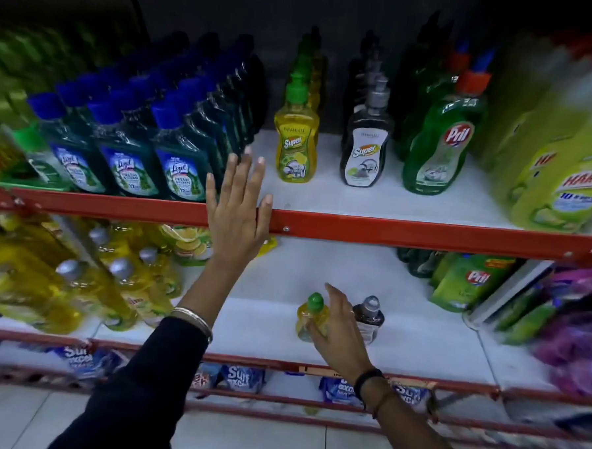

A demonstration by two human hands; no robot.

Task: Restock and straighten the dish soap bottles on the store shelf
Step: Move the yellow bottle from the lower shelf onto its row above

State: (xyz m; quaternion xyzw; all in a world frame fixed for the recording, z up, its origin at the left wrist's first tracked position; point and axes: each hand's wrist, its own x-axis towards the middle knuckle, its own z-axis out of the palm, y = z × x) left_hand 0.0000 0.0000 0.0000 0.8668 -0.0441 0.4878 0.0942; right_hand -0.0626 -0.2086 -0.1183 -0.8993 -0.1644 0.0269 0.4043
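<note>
1. Fingers of the left hand are spread flat and hold nothing; the palm lies across the red rail, just beside the blue-capped bottles.
2. Right hand, below the rail, is loosely open around the small yellow bottle; we cannot tell whether it grips yet. A small grey bottle stands just beside it.
3. Above the rail, yellow and grey rows face forward, with bare shelf in front.
4. We judge restocking in hand: next, close on the yellow bottle and lift it over the rail to its matching row.
</note>
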